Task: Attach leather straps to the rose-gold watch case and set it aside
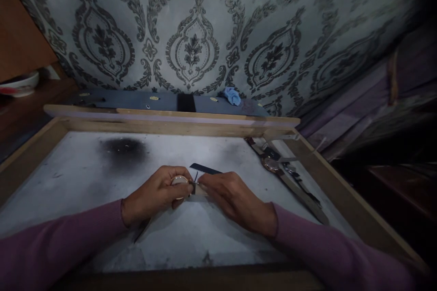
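Note:
A round watch case with a gold-coloured rim is gripped in my left hand, near the middle of the white work surface. Beside it, my right hand has its fingers pressed together on a small light-brown piece, which meets the side of the case. What the piece is cannot be made out. A dark strap lies just behind my right fingers. Part of a thin dark item shows below my left wrist.
The white surface sits inside a raised wooden frame. At its right lie a watch with a brown strap, a dark-strapped watch and clear-framed glasses. Beyond the frame is a crumpled blue cloth; a bowl stands at left.

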